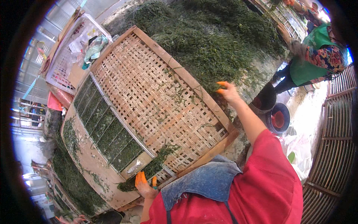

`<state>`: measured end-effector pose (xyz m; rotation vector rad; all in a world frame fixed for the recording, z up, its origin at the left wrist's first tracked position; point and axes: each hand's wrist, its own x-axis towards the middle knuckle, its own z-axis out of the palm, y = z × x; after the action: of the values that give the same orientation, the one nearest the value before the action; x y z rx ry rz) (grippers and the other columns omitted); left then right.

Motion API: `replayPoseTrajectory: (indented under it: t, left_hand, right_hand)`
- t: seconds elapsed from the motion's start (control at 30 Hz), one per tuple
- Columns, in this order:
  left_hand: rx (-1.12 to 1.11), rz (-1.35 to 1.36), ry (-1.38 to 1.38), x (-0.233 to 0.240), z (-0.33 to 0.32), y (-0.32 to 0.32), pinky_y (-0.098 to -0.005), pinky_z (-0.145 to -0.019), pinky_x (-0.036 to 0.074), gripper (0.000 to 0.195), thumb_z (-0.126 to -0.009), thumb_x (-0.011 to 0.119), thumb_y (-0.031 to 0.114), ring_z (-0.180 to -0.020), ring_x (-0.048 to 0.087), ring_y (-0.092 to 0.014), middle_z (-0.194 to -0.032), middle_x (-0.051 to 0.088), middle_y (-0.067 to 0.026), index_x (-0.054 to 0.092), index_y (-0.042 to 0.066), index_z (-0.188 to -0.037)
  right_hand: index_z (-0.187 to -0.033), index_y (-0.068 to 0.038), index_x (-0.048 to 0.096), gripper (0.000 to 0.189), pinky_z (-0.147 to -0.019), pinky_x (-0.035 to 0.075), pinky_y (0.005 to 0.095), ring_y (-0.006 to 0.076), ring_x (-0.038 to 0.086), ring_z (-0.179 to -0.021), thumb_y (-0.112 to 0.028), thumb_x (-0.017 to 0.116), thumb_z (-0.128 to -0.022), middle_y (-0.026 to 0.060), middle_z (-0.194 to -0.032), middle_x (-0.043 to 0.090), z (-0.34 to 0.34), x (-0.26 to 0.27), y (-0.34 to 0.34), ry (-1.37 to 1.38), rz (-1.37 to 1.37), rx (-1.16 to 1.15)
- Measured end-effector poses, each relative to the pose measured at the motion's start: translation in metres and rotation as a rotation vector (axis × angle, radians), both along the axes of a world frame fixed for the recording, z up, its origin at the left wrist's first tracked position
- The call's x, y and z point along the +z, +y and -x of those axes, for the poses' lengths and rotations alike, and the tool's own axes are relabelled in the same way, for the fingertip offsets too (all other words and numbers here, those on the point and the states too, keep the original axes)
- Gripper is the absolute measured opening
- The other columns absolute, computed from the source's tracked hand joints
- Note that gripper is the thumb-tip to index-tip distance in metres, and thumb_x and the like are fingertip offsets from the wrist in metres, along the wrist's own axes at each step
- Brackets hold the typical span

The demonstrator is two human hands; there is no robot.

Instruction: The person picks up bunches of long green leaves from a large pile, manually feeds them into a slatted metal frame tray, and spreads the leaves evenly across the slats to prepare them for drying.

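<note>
My left hand (146,188), with orange coverings on its fingers, is at the near end of a slatted frame (123,124). Its fingers and thumb are apart, beside a loose clump of dark green stringy plant material (160,161). Narrow strips between the frame's thin dividers are filled with similar greens. Beneath lies a woven bamboo screen (156,100) in a wooden border, with a few strands scattered on it. Reaching past that border, my right hand (230,93) has its orange-tipped fingers at the edge of a large heap of greens (207,47); its grip on any strands is unclear.
A pale board (92,173) with stray greens lies left of the frame. A white plastic basket (63,60) holds cloths and papers. Another person (316,53) in a green apron works at right, near a dark bucket (277,117). More greens (72,179) lie at lower left, near another person's hand (77,219).
</note>
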<state>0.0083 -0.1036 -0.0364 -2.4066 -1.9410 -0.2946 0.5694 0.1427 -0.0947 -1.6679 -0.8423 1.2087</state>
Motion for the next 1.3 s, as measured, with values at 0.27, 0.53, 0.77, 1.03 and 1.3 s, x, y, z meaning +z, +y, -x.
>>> replayPoseTrajectory:
  t: [0.27,0.53,0.77,1.03,1.3]
  left_hand:
    - [0.066,0.023,0.013,-0.011,0.002,-0.004,-0.0519,-0.106,0.035,0.066,-0.087,0.066,0.042,-0.127,0.047,-0.04,-0.136,0.052,-0.0207,0.052,-0.001,-0.135]
    - [0.074,-0.03,-0.136,0.007,-0.004,0.001,-0.0509,-0.106,0.037,0.066,-0.086,0.066,0.049,-0.125,0.049,-0.038,-0.133,0.054,-0.0199,0.056,0.001,-0.13]
    - [-0.105,-0.159,-0.326,0.012,0.03,-0.044,-0.0485,-0.094,0.045,0.036,-0.083,0.074,0.025,-0.099,0.061,-0.033,-0.108,0.063,-0.0139,0.067,0.006,-0.113]
    - [0.1,-0.327,-0.288,0.005,0.036,-0.037,-0.054,-0.11,0.031,0.044,-0.082,0.072,0.026,-0.123,0.053,-0.029,-0.119,0.061,-0.013,0.063,0.004,-0.119]
    - [-0.042,-0.306,-0.291,0.032,0.026,-0.021,-0.0556,-0.111,0.025,0.04,-0.083,0.071,0.036,-0.129,0.047,-0.028,-0.122,0.061,-0.006,0.068,0.008,-0.112]
  right_hand:
    - [-0.119,-0.009,0.064,0.043,-0.085,0.055,0.033,0.0191,0.067,-0.096,0.014,0.062,-0.084,0.0037,-0.109,0.068,0.034,0.086,-0.062,0.614,-0.371,-0.12]
    - [-0.103,-0.004,0.065,0.033,-0.087,0.053,0.0324,0.0173,0.065,-0.095,0.013,0.072,-0.076,0.006,-0.115,0.067,0.24,0.146,-0.118,0.39,-0.587,0.484]
    - [-0.112,-0.013,0.068,0.036,-0.091,0.053,0.0389,0.0312,0.058,-0.115,-0.009,0.066,-0.076,0.0098,-0.117,0.062,0.429,0.112,-0.164,-0.848,-0.895,1.284]
    - [-0.102,-0.012,0.067,0.022,-0.083,0.055,0.041,0.0319,0.065,-0.096,-0.012,0.06,-0.08,0.0102,-0.099,0.065,0.451,0.088,-0.176,-1.053,-0.707,1.286]
    - [-0.1,-0.012,0.069,0.026,-0.079,0.056,0.0399,0.0306,0.065,-0.092,-0.01,0.066,-0.074,0.0076,-0.094,0.066,0.428,0.099,-0.182,-0.939,-0.881,0.978]
